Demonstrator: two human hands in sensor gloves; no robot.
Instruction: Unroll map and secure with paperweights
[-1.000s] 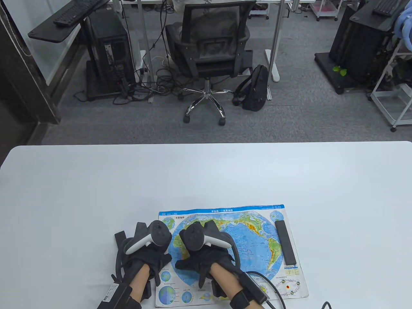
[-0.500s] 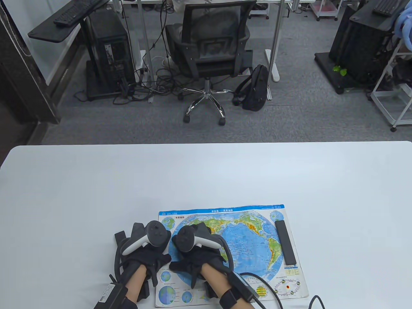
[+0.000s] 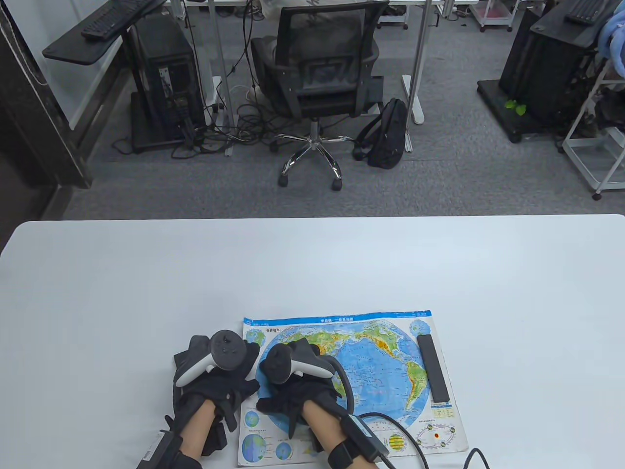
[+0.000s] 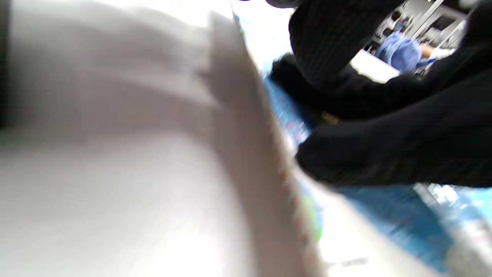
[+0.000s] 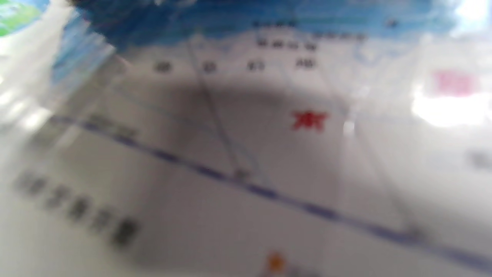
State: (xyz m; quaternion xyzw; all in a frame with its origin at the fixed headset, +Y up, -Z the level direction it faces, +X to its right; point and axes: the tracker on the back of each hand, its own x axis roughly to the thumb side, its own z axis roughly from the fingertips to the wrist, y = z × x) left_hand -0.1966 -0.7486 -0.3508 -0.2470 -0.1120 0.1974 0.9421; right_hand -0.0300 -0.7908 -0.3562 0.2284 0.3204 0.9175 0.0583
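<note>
The world map [image 3: 381, 361] lies unrolled and flat on the white table [image 3: 312, 273]. One long black paperweight [image 3: 433, 366] lies along its right edge. My left hand [image 3: 195, 349] is at the map's left edge. My right hand [image 3: 299, 349] rests on the map's left part, close beside the left hand. The trackers hide the fingers of both. The blurred left wrist view shows black gloved fingers [image 4: 384, 154] on the blue print [image 4: 384, 215], beside a pale raised edge [image 4: 238, 115]. The right wrist view shows only blurred map print [image 5: 246, 134] up close. No second paperweight shows.
The table's far edge [image 3: 312, 217] borders a floor with an office chair [image 3: 317, 73] and a black backpack [image 3: 388, 132]. A black cable [image 3: 415, 439] trails from my right wrist over the map's lower part.
Both hands have shifted left, the right one across the map toward its left edge. The map's left edge has moved slightly to the right. The paperweight has not moved.
</note>
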